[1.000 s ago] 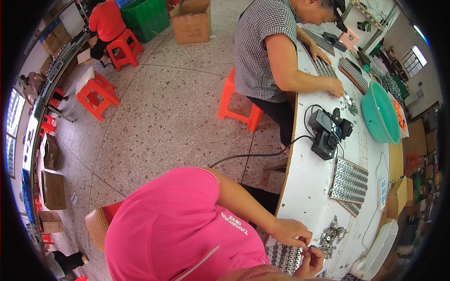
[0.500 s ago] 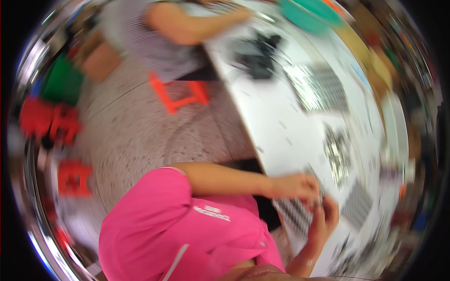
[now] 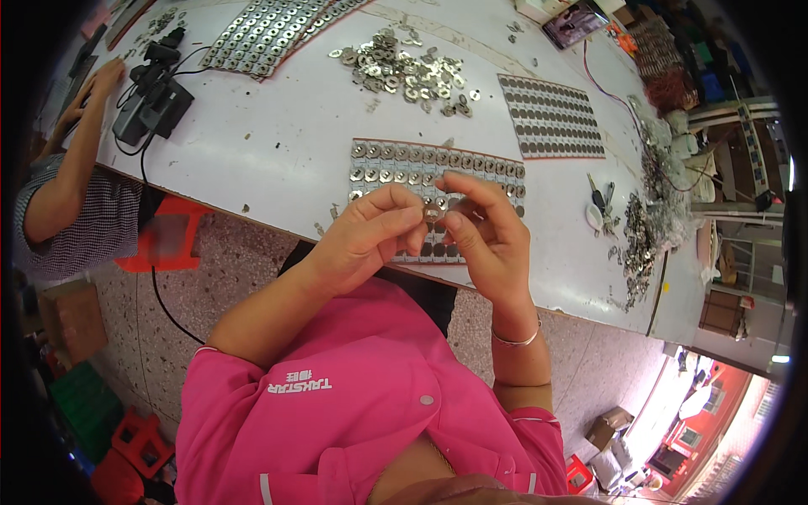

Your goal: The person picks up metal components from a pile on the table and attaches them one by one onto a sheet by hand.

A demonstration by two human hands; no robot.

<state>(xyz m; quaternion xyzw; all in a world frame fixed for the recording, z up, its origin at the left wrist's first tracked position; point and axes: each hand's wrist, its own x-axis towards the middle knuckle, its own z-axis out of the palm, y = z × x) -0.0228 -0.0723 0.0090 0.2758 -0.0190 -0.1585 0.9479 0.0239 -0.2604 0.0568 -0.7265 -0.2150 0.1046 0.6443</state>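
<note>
Over the panel's near half, my left hand (image 3: 370, 227) and my right hand (image 3: 492, 244) meet with their fingers bent. Between the fingertips is a small shiny metal piece (image 3: 433, 214), partly hidden by them. My left thumb and index finger pinch its left side, and my right thumb and fingers curl round its right side. Beneath them a flat panel (image 3: 368, 160) lies on the table, set with rows of round parts. Silvery metal pieces top its far rows, while plain dark discs show along its near edge. My hands cover part of its middle.
A heap of loose metal pieces (image 3: 404, 71) lies beyond the panel. Another panel of dark discs (image 3: 551, 118) is at the right, and filled panels (image 3: 261, 38) lie far left. Black adapters with cables (image 3: 156, 105) sit near a co-worker's arm (image 3: 80, 139). Scattered small parts (image 3: 640, 244) line the right.
The whole view has swung round and become sharper, so the table now spreads across the top. My hands stay close together over the panel, with the small metal piece now visible between their fingertips.
</note>
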